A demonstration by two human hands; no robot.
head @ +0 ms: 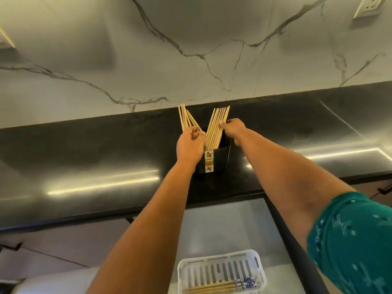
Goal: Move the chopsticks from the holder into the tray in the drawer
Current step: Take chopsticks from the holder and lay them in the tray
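A black holder [221, 160] with a flowered label stands on the dark counter [106, 149]. My left hand [189, 145] grips a bundle of wooden chopsticks [184, 118] that fans out up and left from the holder. My right hand [232, 129] pinches a second bundle of chopsticks [216, 128], whose lower ends are still inside the holder. Below, in the open drawer [222, 225], a white slotted tray [220, 270] holds several chopsticks [210, 287] laid flat along its near side.
A marble-patterned wall [191, 49] rises behind the counter, with a socket [370, 6] at the top right. The drawer's dark right rim [297, 247] runs under my right arm. Cabinet fronts [53, 247] lie to the left of the drawer.
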